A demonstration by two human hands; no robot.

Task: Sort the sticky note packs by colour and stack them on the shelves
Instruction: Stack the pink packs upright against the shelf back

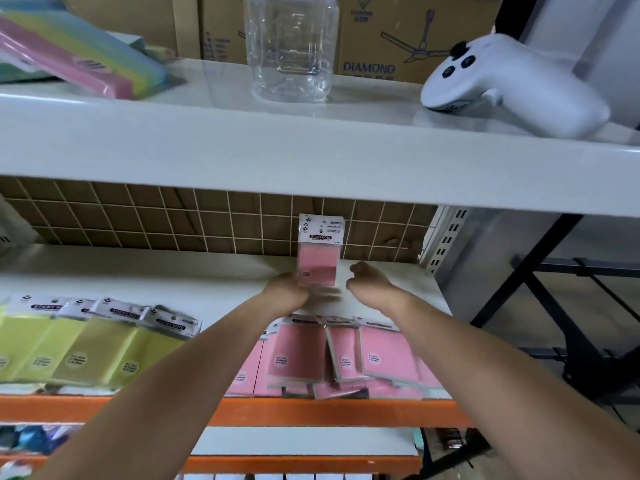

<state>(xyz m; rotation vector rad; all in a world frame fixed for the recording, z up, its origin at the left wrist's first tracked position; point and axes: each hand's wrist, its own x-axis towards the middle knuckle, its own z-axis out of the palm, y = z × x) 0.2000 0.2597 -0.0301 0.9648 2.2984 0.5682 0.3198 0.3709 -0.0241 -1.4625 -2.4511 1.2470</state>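
Left hand (287, 289) holding pink pack (318, 261) upright at shelf (207, 289) back; right hand (369, 280) loose, seemingly empty. Could topple forward if released unsupported.

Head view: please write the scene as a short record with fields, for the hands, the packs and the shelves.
left hand: grips the bottom of an upright pink pack
right hand: beside that pack, fingers loosely curled, holds nothing
pink packs: loose pile at the front of the middle shelf, right part
yellow packs: overlapping row, same shelf, left part
upper shelf: clear jar, white controller, large multicolour pack
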